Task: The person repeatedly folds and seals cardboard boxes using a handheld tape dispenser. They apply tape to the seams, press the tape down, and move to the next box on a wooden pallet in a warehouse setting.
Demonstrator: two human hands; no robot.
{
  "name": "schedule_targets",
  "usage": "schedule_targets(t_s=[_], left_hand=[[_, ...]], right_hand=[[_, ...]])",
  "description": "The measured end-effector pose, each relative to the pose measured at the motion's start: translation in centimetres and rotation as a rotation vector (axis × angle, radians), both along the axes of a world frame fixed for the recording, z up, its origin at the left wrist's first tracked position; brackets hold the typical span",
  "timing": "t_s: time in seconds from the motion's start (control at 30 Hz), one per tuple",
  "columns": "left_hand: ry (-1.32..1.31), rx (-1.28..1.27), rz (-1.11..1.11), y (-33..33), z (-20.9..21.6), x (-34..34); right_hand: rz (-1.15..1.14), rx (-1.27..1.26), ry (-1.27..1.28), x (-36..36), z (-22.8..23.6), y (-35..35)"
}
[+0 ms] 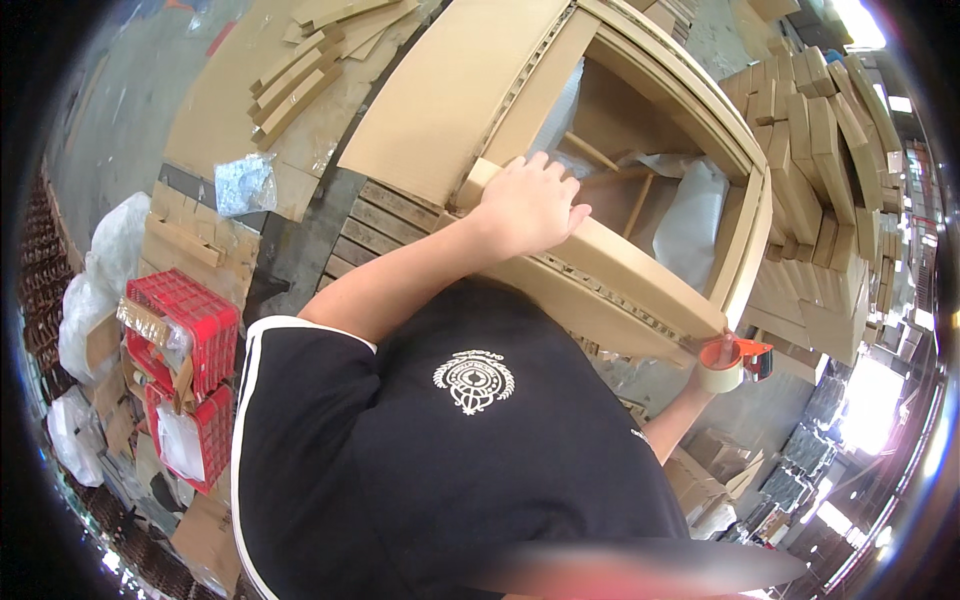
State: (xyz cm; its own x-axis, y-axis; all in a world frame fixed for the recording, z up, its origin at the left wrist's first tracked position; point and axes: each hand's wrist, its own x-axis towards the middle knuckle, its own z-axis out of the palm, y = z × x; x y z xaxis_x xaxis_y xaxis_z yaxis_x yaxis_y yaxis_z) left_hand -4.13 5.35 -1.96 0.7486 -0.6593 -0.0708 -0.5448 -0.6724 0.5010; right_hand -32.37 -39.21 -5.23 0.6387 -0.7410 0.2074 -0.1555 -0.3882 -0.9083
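A large open cardboard carton (420, 90) lies before me with its flap spread to the left. My left hand (530, 205) is over a long folded cardboard edge piece (650, 265) on the carton's near side, its fingers curled across the top and its thumb apart. Within the carton are thin slats (640, 205) and a pale, wrapped part (692, 215). At the near right corner, my right hand (704, 380) holds an orange tape dispenser (750, 352) with a roll of tape (722, 379). The roll and dispenser hide most of its fingers.
Wooden pallet slats (375, 222) show under the carton's left side. Long folded cardboard pieces (825, 150) are stacked at the right, with more strips (295, 90) on the far left. Red plastic crates (215, 330) stand left beside clear plastic bags (118, 240). A bluish plastic packet (245, 185) lies nearby.
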Motion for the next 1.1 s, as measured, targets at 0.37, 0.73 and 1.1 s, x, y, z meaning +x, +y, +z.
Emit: schedule_targets(t_s=[0.37, 0.73, 1.1], left_hand=[[-0.427, -0.282, 0.094, 1.6, 6.1, 8.2], [-0.207, 0.01, -0.095, 6.4, -4.2, -1.3], [0.015, 0.301, -0.179, 1.7, 1.7, -1.0]], right_hand=[[0.06, 0.09, -0.082, 0.2, -0.6, -1.6], [0.014, 0.229, -0.292, -1.0, -1.1, -0.2], [0.081, 0.199, -0.399, -1.8, -2.3, 0.0]])
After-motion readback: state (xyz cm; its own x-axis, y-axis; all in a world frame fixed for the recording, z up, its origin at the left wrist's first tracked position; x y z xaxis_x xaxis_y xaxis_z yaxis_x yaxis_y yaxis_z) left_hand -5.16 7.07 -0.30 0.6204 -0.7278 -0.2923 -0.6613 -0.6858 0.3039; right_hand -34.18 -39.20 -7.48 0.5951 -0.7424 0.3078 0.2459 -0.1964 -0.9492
